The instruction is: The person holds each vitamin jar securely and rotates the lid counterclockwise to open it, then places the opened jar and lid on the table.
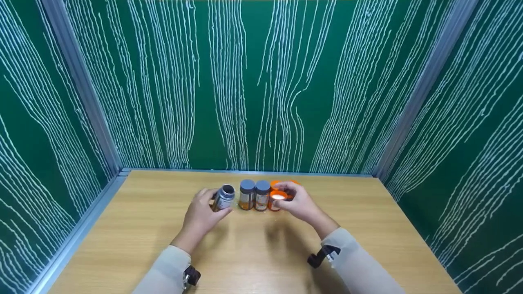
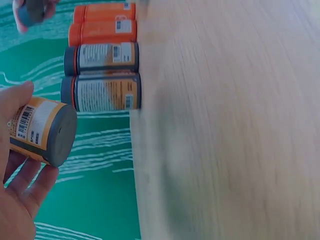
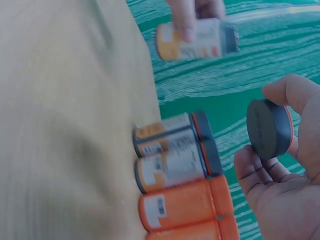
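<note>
My left hand [image 1: 201, 216] grips an uncapped jar [image 1: 226, 199] with an orange and white label, thumb on one side and fingers on the other. It is raised off the table, slightly tilted, its dark mouth showing in the head view. Between thumb and fingers, my right hand [image 1: 301, 205] pinches a dark grey screw lid [image 3: 270, 129] with an orange rim. The lid's white inside faces up toward the head camera. Two capped jars with grey lids, one [image 1: 246, 196] beside the other [image 1: 262, 197], stand between the hands.
Two orange jars, one [image 2: 102, 32] next to the other [image 2: 105, 11], continue the row to the right, partly hidden behind my right hand in the head view. The wooden table [image 1: 253, 253] ends at a green wall [image 1: 224, 102] with white wavy lines.
</note>
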The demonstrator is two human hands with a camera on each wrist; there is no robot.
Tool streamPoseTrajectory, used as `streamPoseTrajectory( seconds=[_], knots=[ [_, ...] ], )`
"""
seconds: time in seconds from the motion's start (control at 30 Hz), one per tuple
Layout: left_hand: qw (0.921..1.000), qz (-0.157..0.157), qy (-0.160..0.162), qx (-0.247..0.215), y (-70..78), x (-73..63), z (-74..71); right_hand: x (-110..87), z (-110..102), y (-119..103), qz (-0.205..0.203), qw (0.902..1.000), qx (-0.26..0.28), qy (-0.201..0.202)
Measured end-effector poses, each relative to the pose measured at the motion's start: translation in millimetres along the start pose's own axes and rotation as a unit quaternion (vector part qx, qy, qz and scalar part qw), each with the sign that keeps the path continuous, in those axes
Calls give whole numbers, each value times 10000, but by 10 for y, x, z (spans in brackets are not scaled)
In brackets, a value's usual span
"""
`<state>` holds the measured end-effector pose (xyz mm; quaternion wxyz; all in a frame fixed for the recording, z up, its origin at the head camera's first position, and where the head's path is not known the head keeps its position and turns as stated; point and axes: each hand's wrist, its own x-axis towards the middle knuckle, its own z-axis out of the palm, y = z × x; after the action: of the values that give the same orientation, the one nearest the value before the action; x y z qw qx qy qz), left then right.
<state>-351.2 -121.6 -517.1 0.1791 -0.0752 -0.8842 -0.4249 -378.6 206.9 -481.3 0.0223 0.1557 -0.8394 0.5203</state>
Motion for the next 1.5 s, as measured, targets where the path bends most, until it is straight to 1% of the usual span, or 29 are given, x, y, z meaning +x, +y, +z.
streamPoseTrajectory(
  seconds=[0.13, 0.2, 0.33, 0.4, 0.47, 0.63, 0.77, 0.97, 1.07, 1.17, 1.23, 1.3, 1.43, 1.5],
  knots=[
    [9988, -411, 152, -240, -128, 30, -95, 4, -150, 2, 427, 9990, -27, 157],
    [9973, -584, 229, -383, -196, 47, -153, 9, -236, 20, 632, 9976, -139, 244],
    [9936, -841, 428, -624, -341, 74, -284, 21, -418, 77, 848, 9950, -335, 419],
    [9916, -947, 523, -704, -420, 77, -357, 28, -509, 117, 867, 9942, -411, 496],
    [9896, -1094, 588, -725, -519, 78, -425, 28, -595, 156, 980, 9925, -465, 557],
    [9842, -1501, 583, -732, -769, 63, -580, 14, -797, 284, 1231, 9888, -471, 698],
    [9798, -1761, 555, -770, -933, 49, -701, 5, -929, 406, 1345, 9864, -433, 841],
    [9727, -2049, 661, -863, -1101, 38, -862, -55, -1103, 616, 1489, 9829, -478, 974],
    [9688, -2214, 695, -870, -1173, 22, -911, -93, -1163, 749, 1612, 9805, -510, 998],
    [9676, -2295, 665, -820, -1236, 7, -951, -140, -1211, 878, 1738, 9786, -569, 938],
    [9681, -2302, 669, -731, -1267, 7, -971, -159, -1232, 950, 1875, 9767, -471, 932],
    [9681, -2320, 682, -662, -1295, 8, -994, -170, -1246, 1011, 2077, 9734, -262, 931],
    [9665, -2376, 691, -684, -1339, 1, -1035, -176, -1254, 1129, 2520, 9621, 223, 1015],
    [9664, -2386, 663, -694, -1352, -4, -1057, -181, -1256, 1199, 2650, 9580, 276, 1057]
  ],
)
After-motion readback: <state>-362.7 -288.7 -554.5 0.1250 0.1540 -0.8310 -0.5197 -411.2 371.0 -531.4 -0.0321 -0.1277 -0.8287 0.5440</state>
